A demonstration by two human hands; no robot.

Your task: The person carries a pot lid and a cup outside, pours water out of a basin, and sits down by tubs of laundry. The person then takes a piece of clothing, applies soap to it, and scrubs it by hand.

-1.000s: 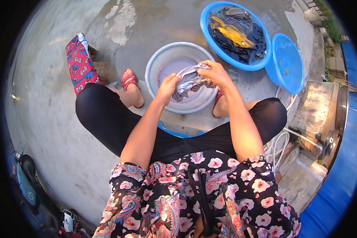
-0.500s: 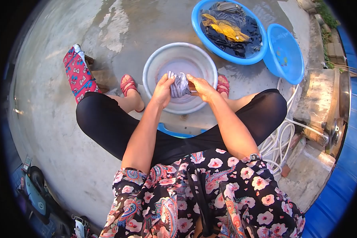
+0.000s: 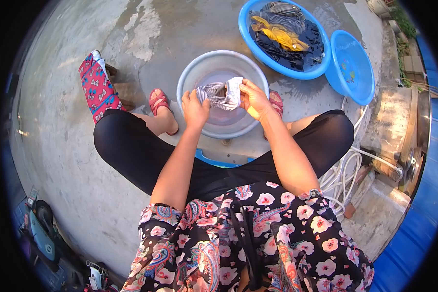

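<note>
Between my feet stands a pale, translucent basin (image 3: 190, 68) holding cloudy water. Over it I hold a small grey-and-white striped cloth (image 3: 219, 97), partly spread, with a gap showing in its middle; what garment it is I cannot tell. My left hand (image 3: 196, 108) pinches its left end. My right hand (image 3: 254, 99) grips its right end, where a whiter part stands up above the fingers. The cloth hangs above the water, inside the basin's rim.
A blue tub (image 3: 248, 48) of dark clothes and a yellow garment (image 3: 284, 39) stands at the back right. Beside it is a smaller blue basin (image 3: 350, 80). A white hose (image 3: 343, 175) lies coiled on the right. A pink patterned cloth (image 3: 98, 87) covers something on the left.
My hands have moved apart, and the bunched cloth is now stretched wider between them. My right hand has turned and raised a whiter part of it.
</note>
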